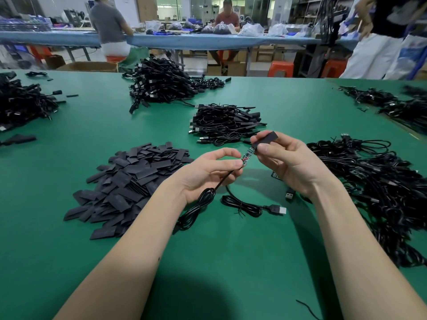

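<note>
My left hand (pixel 209 172) pinches a thin black cable (pixel 203 197) just behind the small green circuit board (pixel 248 155) at its end; the coiled rest of the cable hangs down to the table. My right hand (pixel 286 162) pinches a flat black sleeve (pixel 265 138) between thumb and fingers, its lower mouth right at the board's tip. Both hands hover above the green table (pixel 219 250).
A heap of flat black sleeves (pixel 129 181) lies at the left. Piles of black USB cables sit ahead (pixel 225 123), farther back (pixel 161 84), at the right (pixel 381 185) and far left (pixel 20 105). One coiled USB cable (pixel 249 206) lies below my hands. People work at a far bench.
</note>
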Demonstrator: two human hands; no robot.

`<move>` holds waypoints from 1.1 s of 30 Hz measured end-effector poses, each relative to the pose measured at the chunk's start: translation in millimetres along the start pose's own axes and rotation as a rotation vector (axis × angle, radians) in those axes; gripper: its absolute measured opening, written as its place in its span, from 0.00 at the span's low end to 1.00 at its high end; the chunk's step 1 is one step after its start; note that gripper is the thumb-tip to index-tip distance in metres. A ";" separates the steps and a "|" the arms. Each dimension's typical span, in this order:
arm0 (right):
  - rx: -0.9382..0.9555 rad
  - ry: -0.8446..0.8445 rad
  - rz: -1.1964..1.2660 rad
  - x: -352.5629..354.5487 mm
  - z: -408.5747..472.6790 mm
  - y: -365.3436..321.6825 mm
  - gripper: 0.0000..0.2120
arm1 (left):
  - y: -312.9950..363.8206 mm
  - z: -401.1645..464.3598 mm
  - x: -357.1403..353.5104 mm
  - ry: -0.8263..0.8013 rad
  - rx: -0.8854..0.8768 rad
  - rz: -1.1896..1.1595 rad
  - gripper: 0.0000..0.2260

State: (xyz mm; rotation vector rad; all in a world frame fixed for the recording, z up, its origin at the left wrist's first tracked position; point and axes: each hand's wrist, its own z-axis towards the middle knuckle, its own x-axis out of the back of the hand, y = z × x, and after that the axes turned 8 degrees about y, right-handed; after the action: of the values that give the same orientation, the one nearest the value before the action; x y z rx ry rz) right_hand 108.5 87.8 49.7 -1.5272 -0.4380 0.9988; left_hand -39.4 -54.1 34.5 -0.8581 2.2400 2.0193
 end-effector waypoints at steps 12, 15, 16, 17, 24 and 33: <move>-0.043 -0.082 -0.050 5.1 -2.7 -2.4 0.10 | 4.4 1.6 9.7 -0.105 -0.024 0.105 0.11; -0.074 -0.135 -0.109 7.9 -3.8 -4.3 0.12 | 7.1 0.9 12.9 -0.149 -0.025 0.150 0.11; -0.085 -0.150 -0.133 8.2 -4.1 -4.5 0.13 | 7.9 0.7 13.6 -0.161 -0.023 0.159 0.12; -0.095 -0.163 -0.150 7.9 -4.3 -4.6 0.13 | 8.4 0.4 14.1 -0.171 -0.020 0.168 0.12; -0.080 -0.152 -0.081 1.3 -4.1 0.6 0.11 | 8.1 1.2 15.1 -0.156 -0.047 0.160 0.12; -0.068 -0.145 -0.128 -2.9 0.2 3.9 0.10 | 7.9 6.0 7.7 -0.038 -0.107 0.118 0.14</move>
State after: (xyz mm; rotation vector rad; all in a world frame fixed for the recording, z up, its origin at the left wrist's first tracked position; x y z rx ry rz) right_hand 105.6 84.9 47.0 -1.4722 -0.6696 1.0062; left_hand -51.2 -51.4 38.0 -0.7033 2.2303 2.2044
